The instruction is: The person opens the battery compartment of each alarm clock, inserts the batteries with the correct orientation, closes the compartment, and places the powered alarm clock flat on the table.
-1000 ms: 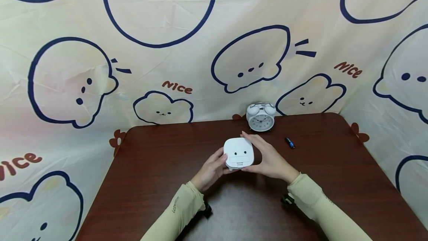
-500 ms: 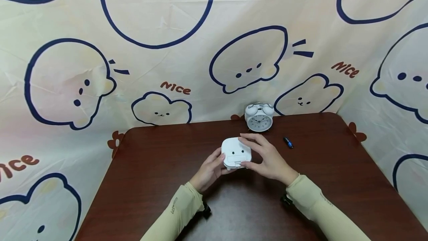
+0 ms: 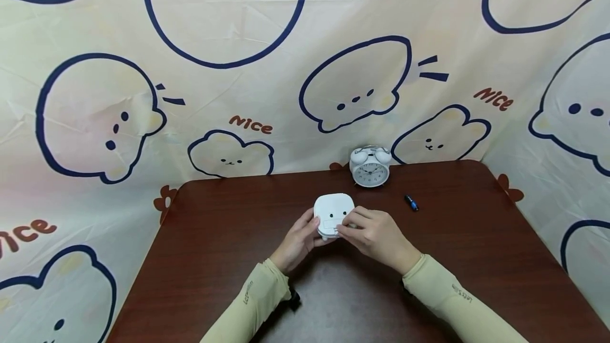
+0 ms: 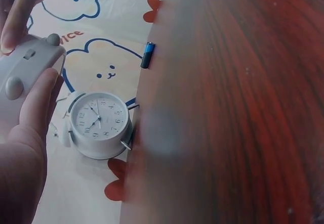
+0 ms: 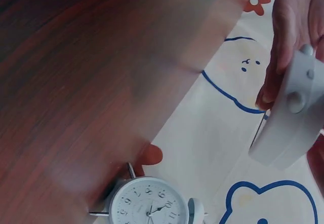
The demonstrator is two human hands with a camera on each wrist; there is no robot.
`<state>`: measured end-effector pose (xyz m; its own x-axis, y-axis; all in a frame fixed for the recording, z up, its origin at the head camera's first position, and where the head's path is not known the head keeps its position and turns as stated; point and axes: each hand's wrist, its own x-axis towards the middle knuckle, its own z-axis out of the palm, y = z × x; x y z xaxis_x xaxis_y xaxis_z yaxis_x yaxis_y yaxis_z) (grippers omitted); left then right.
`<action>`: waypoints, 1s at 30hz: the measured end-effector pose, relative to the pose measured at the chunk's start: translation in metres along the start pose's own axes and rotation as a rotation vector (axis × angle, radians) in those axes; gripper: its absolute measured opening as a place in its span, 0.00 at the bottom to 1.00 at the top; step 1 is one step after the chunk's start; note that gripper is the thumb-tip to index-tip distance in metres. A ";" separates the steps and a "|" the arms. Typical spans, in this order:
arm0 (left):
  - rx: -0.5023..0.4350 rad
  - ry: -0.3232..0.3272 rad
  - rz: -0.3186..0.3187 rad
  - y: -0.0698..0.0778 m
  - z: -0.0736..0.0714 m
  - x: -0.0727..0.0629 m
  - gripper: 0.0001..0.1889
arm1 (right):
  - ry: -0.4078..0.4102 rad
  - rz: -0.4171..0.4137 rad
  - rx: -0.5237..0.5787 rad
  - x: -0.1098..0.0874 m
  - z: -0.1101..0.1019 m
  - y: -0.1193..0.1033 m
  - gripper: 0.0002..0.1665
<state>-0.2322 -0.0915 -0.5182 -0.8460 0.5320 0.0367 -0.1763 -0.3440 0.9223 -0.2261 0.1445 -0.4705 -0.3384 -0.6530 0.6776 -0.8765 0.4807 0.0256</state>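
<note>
My left hand (image 3: 296,242) grips the left side of a white rounded-square device (image 3: 329,202), thumb on its back and fingers behind. That back, turned towards me, has two small black spots and a rectangular battery cover (image 3: 326,225) near the lower edge. Curled in at the lower right of the back, my right hand (image 3: 381,237) has its fingertips right at the cover's tab, partly hiding it; whether they pinch it I cannot tell. On the device's underside, the left wrist view shows a round foot (image 4: 14,88) and a small slot. Its front is hidden.
At the table's back edge stands a white twin-bell alarm clock (image 3: 370,173). A blue-and-black battery (image 3: 411,203) lies on the brown table (image 3: 229,258), right of the hands. Behind the table hangs a pale cloth (image 3: 267,89) with cartoon outlines.
My right hand has let go of the device's right side; its fingers have curled down and left to the battery cover's tab. The left hand keeps its grip on the device.
</note>
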 end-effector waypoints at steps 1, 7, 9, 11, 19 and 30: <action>0.005 0.000 0.000 0.000 0.000 0.000 0.31 | 0.001 0.011 -0.001 0.001 0.000 -0.001 0.10; 0.031 -0.004 -0.008 0.001 0.000 0.002 0.31 | -0.003 0.055 -0.007 0.002 -0.001 -0.002 0.10; 0.044 -0.002 -0.009 0.002 0.000 0.002 0.31 | -0.007 0.058 -0.019 0.003 -0.002 -0.003 0.11; 0.053 0.004 -0.007 0.002 0.001 0.003 0.31 | -0.012 0.055 -0.038 0.005 -0.003 -0.004 0.12; 0.046 0.008 0.003 0.003 0.003 0.003 0.31 | -0.027 0.050 -0.088 0.008 -0.005 -0.006 0.11; 0.067 0.070 -0.027 0.006 0.005 0.005 0.30 | -0.017 0.021 -0.107 0.007 -0.002 -0.004 0.16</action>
<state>-0.2348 -0.0870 -0.5102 -0.8749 0.4842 -0.0129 -0.1672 -0.2768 0.9463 -0.2243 0.1394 -0.4644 -0.3623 -0.6515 0.6666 -0.8282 0.5531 0.0904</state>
